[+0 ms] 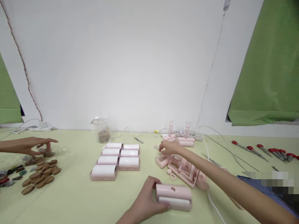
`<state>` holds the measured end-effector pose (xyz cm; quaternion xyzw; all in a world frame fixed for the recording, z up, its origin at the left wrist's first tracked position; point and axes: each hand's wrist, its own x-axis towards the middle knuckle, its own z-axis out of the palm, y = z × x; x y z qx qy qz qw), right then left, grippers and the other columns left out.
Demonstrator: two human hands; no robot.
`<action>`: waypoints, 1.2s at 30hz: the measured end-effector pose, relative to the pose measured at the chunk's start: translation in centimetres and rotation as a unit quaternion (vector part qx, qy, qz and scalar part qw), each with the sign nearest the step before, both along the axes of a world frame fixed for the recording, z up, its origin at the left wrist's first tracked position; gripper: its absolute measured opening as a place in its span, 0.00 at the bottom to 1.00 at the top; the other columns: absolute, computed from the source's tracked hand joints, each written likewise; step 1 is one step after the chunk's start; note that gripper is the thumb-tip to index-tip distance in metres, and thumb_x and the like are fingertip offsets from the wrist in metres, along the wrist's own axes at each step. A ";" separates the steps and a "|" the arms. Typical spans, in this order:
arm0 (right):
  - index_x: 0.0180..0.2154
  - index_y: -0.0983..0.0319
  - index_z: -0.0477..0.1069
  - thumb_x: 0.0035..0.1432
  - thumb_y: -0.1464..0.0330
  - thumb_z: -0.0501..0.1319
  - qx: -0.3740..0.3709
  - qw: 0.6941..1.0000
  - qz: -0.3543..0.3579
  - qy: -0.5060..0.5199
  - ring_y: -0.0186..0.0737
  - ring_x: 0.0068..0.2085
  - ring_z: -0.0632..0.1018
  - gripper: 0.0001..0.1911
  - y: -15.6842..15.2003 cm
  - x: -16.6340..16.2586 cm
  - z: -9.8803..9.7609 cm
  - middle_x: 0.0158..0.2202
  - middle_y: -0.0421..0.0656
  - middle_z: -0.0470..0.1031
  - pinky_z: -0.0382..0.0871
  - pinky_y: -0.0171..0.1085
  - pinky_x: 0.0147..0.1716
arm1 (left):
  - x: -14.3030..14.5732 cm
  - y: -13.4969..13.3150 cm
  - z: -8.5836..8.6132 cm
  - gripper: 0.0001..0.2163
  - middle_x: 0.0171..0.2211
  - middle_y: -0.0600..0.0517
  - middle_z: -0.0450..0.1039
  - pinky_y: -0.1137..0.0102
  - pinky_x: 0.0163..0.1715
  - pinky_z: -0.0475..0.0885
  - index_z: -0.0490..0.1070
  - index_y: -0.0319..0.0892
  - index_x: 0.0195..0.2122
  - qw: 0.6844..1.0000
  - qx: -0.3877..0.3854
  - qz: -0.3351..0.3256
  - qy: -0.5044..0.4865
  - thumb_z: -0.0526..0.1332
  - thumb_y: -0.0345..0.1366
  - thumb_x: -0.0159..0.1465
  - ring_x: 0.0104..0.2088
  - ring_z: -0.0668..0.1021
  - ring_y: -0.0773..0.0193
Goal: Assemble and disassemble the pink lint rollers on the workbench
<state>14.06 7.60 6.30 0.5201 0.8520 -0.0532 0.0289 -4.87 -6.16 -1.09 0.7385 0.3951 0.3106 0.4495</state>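
Note:
My left hand (149, 197) grips a pink dispenser-like case (174, 189) with a white roll inside, low in the middle of the head view. The thumb lies on its front and the fingers are behind its left end. Farther off, my right hand (168, 147) reaches over a group of loose pink plastic parts (183, 169), its fingers closed in a pinch. A small pale, translucent piece (157, 147) shows at the fingertips; whether it is held is unclear. A pink heart-shaped loop (172, 176) lies in front of the parts.
Two rows of pink cases with white rolls (105, 160) stand left of centre. At far left another person's hand (30, 146) is over brown round pieces (44, 171). Red-handled tools (257, 152) lie right. A clear bag (101, 129), a white cable (207, 149) and a power strip (196, 137) are behind.

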 end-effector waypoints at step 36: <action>0.43 0.57 0.57 0.57 0.68 0.50 0.019 0.956 0.065 0.287 0.36 0.28 0.71 0.10 -16.7 -0.9 2.6 0.27 0.38 0.69 0.63 0.33 0.27 | 0.0 -0.1 -0.6 0.22 0.40 0.50 0.64 0.67 0.42 0.62 0.61 0.42 0.41 1.000 0.027 0.010 -0.003 0.65 0.38 0.46 0.42 0.68 0.58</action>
